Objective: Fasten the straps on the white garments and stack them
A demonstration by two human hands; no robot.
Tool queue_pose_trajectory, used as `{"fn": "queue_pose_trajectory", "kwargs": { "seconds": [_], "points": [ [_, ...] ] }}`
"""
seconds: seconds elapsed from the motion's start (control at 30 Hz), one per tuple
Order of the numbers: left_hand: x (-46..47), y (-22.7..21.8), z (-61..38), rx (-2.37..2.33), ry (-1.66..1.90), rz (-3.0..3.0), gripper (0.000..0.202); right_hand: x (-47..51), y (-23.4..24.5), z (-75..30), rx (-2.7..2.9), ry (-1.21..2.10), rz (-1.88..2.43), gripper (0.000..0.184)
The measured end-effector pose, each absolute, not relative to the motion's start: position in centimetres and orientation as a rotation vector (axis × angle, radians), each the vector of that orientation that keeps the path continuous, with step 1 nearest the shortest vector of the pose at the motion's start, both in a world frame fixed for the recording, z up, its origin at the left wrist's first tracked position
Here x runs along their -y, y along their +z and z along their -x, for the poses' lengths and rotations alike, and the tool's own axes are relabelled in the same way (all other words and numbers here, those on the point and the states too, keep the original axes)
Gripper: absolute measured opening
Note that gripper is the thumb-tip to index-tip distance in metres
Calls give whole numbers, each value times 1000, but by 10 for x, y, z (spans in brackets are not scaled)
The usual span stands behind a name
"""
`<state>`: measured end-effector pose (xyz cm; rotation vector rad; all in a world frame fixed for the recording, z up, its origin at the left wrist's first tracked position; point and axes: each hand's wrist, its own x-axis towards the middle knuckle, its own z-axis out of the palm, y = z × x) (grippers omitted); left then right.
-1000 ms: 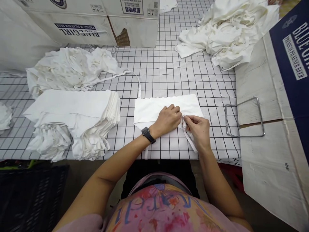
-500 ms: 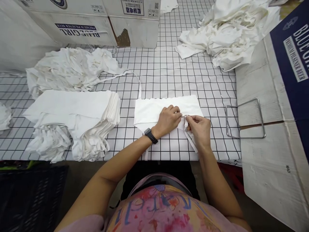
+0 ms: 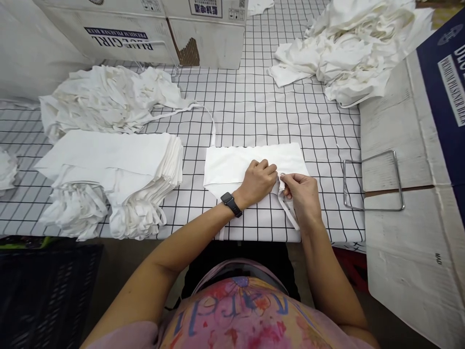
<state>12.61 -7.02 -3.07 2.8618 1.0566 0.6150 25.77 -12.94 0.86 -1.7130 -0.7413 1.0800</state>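
A flat white cloth piece (image 3: 232, 162) with a scalloped top edge and narrow straps lies in front of me on the checked tablecloth. My left hand (image 3: 258, 180), wearing a black watch (image 3: 231, 203), rests on its right half, fingers curled and gripping it; the fingertips are hidden. Close beside it, my right hand (image 3: 302, 191) pinches a white strap (image 3: 288, 211) between thumb and fingers. The strap's free end hangs down toward the table edge. Something small and dark shows at the pinch, too small to name.
Left of the cloth sits a stack of folded white pieces (image 3: 105, 152), with a loose white heap (image 3: 109, 99) behind it. Another white heap (image 3: 334, 53) lies at the back right. A cardboard box (image 3: 214, 43) stands behind; another box (image 3: 392, 131) with a wire frame (image 3: 402, 186) is at right.
My left hand has closed more tightly and sits slightly nearer my right hand. The thin link that showed between the hands is now mostly hidden. The view has shifted slightly.
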Motion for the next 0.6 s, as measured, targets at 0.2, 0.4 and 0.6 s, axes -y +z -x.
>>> {"fn": "queue_pose_trajectory", "kwargs": {
  "seconds": [0.2,0.4,0.6],
  "points": [
    [68,-32,-126,-1002,652,-2872,34,126,5,-269,775,1235,1747,21],
    [66,-32,-126,-975,625,-2883,33,123,2,-280,737,1411,1704,25],
    [67,-32,-126,-989,599,-2898,36,140,11,-278,759,1463,1605,31]
  ]
}}
